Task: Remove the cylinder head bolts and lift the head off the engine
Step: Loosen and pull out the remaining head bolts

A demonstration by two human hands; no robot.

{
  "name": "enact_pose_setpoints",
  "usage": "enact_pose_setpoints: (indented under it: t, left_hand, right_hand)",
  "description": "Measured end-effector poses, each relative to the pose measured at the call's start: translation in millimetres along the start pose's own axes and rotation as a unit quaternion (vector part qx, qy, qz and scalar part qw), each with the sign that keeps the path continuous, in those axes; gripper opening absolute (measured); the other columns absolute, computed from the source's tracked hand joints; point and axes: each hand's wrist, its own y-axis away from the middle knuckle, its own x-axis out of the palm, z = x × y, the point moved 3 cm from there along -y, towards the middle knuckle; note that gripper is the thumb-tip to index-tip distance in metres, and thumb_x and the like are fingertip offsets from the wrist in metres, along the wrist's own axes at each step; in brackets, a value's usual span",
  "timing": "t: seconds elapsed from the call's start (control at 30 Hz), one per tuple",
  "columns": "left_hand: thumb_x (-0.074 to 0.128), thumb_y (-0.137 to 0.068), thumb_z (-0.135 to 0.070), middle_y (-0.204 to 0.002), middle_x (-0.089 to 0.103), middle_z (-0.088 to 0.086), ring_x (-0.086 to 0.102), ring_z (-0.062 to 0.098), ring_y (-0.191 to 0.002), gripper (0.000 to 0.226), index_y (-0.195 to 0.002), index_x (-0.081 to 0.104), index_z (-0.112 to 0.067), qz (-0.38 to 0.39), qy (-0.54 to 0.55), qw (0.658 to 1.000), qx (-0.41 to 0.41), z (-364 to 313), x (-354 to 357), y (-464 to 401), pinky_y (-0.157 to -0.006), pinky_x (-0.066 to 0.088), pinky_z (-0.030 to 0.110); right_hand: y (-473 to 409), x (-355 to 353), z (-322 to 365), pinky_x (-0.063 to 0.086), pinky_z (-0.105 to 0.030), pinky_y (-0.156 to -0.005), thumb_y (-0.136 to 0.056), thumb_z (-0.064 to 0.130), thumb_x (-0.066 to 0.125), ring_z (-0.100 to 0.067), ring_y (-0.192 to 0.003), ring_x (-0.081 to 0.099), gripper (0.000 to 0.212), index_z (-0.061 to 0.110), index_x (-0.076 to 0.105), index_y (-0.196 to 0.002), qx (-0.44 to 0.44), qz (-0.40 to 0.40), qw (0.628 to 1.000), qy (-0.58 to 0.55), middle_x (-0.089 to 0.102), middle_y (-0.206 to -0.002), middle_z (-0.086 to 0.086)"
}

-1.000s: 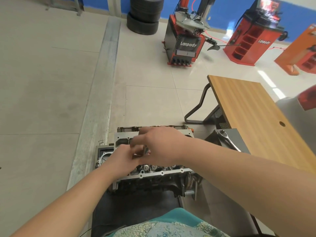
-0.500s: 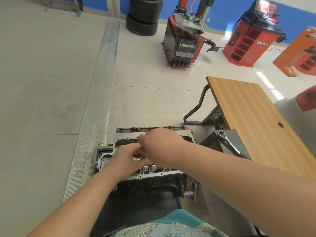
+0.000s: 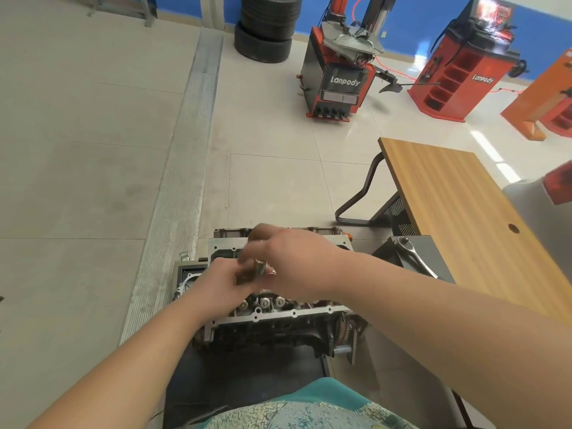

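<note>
The grey metal cylinder head [image 3: 278, 314] sits on the engine block at the bottom centre, on a dark stand. Both hands meet above its middle. My left hand [image 3: 216, 286] and my right hand [image 3: 294, 261] hold a small metal cylindrical piece, like a socket or bolt [image 3: 258, 269], between their fingertips. The hands hide most of the head's top; a row of valve parts shows along its near edge.
A ratchet wrench [image 3: 416, 258] lies on a grey surface to the right of the engine. A wooden table [image 3: 464, 212] stands further right. Red tyre machines [image 3: 340, 78] and stacked tyres [image 3: 266, 29] stand far back on the tiled floor.
Both hands have stayed over the middle of the head, shifting slightly; the small metal piece between the fingers now shows more plainly.
</note>
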Motion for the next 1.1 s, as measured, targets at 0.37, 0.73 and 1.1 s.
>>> enact_pose_setpoints:
  t: [0.37,0.73,1.1]
  left_hand:
    - [0.082,-0.09,-0.032,-0.085,0.078,-0.013,0.073,0.008,-0.083,0.009,-0.09,0.076,-0.039,0.044,0.004,0.999,-0.003,-1.2,-8.3,-4.3,-0.076,0.06,0.03]
    - [0.079,-0.089,-0.024,-0.084,0.075,-0.027,0.069,-0.003,-0.076,0.036,-0.085,0.072,-0.059,0.05,-0.022,0.998,0.022,-5.2,-14.3,-9.2,-0.062,0.05,0.012]
    - [0.077,-0.089,-0.037,-0.082,0.073,-0.025,0.07,0.002,-0.076,0.018,-0.082,0.071,-0.053,0.031,-0.011,0.999,0.008,-2.1,-5.9,-3.9,-0.063,0.055,0.02]
  right_hand:
    - [0.1,6.6,-2.8,0.049,-0.035,-0.064,-0.097,0.044,0.065,-0.022,-0.091,0.063,0.033,0.027,0.06,-0.125,-0.014,-0.011,0.997,0.07,0.063,-0.107,0.004]
    - [0.2,-0.4,1.2,0.051,-0.033,-0.065,-0.099,0.05,0.06,-0.019,-0.091,0.065,0.032,0.033,0.063,-0.126,-0.002,-0.013,0.999,0.046,0.066,-0.108,0.006]
    - [5.4,5.2,0.2,0.052,-0.035,-0.067,-0.098,0.053,0.062,-0.02,-0.092,0.064,0.03,0.034,0.066,-0.122,-0.027,-0.007,0.998,0.053,0.063,-0.114,0.006]
